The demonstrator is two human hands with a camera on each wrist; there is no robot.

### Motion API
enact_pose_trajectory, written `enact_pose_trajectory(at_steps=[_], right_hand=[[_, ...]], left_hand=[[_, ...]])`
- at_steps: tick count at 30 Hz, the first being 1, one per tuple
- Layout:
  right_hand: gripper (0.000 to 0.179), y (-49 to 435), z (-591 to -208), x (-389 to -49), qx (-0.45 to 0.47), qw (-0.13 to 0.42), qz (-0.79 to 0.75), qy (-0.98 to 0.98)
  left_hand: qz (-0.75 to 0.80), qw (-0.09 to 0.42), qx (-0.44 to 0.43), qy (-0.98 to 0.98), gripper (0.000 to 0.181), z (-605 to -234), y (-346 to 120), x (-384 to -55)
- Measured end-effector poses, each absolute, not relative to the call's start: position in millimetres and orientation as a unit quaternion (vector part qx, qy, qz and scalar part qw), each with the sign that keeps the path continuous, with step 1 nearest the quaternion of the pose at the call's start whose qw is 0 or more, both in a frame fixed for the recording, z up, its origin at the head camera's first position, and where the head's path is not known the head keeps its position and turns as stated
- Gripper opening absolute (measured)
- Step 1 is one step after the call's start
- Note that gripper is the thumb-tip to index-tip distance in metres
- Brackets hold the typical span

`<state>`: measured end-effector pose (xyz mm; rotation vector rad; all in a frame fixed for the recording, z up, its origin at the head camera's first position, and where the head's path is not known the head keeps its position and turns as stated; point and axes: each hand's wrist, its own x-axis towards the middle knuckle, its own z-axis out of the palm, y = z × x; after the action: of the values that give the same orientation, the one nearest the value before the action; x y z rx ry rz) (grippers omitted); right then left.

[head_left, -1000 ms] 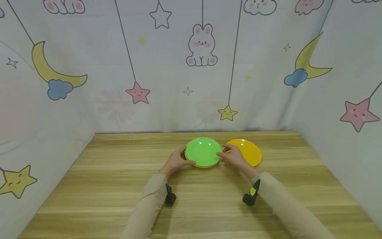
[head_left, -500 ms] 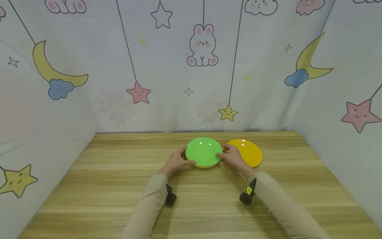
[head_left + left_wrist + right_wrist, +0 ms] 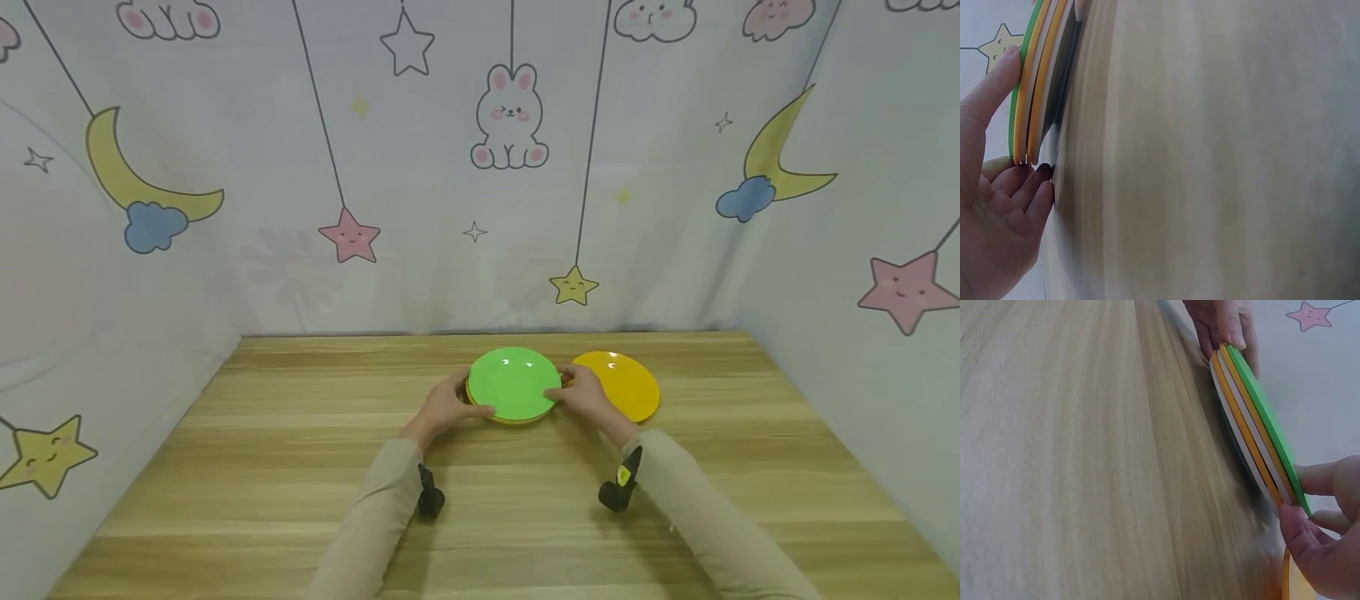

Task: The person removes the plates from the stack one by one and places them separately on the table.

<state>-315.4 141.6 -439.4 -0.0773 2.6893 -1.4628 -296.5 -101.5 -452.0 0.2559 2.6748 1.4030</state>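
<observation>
A green plate [image 3: 514,383] tops a stack of plates [image 3: 1247,422], whose orange and white rims alternate beneath it in the wrist views. My left hand [image 3: 444,406] holds the stack's left side, thumb on the green rim and fingers at the outer edge and below. At the opposite rim, my right hand [image 3: 590,395] pinches the green plate, its thumb lying on top. Other right fingers [image 3: 1295,528] touch the edges of the plates underneath. Just right of the stack, an orange plate [image 3: 626,387] lies on the table, partly covered by my right hand.
The wooden table [image 3: 300,492] ends at a printed curtain [image 3: 420,283] behind the plates, with more curtain on both sides. A black wrist camera [image 3: 429,493] sits on the left wrist and another black camera [image 3: 618,487] on the right.
My right wrist and forearm have shifted slightly left. The left hand, the stack and the orange plate have stayed about where they were.
</observation>
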Motion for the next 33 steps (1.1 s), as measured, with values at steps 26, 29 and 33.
enact_pose_trajectory(at_steps=[26, 29, 33], right_hand=[[0.055, 146.3, -433.7, -306.8, -0.035, 0.031, -0.576, 0.816], [0.055, 145.3, -434.3, -306.1, -0.034, 0.034, -0.583, 0.811], [0.054, 144.4, -434.3, -303.8, -0.038, 0.039, -0.592, 0.804]], left_hand=[[0.452, 0.049, 0.093, 0.886, 0.096, -453.3, -100.2, -298.4], [0.457, 0.052, 0.091, 0.883, 0.096, -452.4, -100.7, -298.3], [0.451, 0.050, 0.100, 0.885, 0.096, -452.7, -101.9, -298.5]])
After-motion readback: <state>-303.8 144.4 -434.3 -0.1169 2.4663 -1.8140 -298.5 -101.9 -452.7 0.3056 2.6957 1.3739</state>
